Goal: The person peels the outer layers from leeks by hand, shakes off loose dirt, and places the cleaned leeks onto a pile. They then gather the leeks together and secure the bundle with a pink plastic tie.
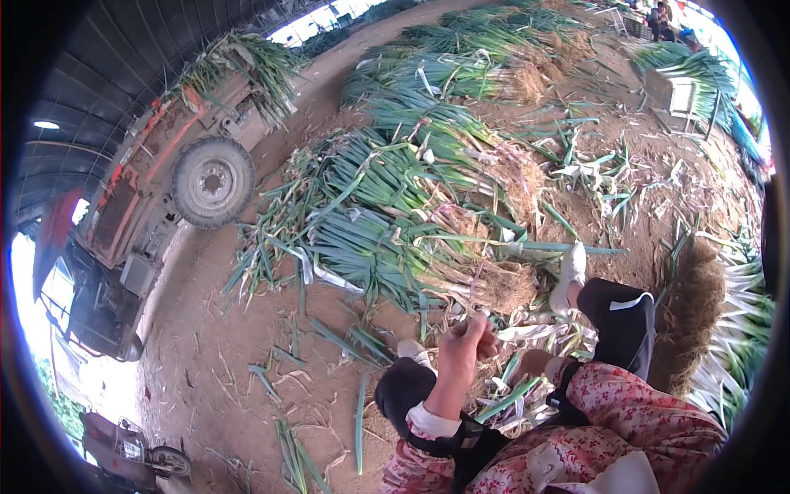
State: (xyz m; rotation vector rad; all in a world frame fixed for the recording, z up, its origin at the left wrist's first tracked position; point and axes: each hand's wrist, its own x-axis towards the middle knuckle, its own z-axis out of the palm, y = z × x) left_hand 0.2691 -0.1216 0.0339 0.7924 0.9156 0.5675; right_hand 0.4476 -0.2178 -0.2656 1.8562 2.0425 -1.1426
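My left hand is closed, with the thumb pressed against the bent fingers. What it grips, if anything, is too small to make out. It is just in front of the root end of the nearest bundle of green onions, which has a thin purplish tie near its roots. My right hand is low beside my right knee, close to loose stripped leaves. Its fingers are hard to see.
More green onion bundles lie in rows ahead. Trimmed white-stalked onions are stacked at the right. An orange truck stands at the left, a motorbike at lower left. A small white-topped stool is at far right.
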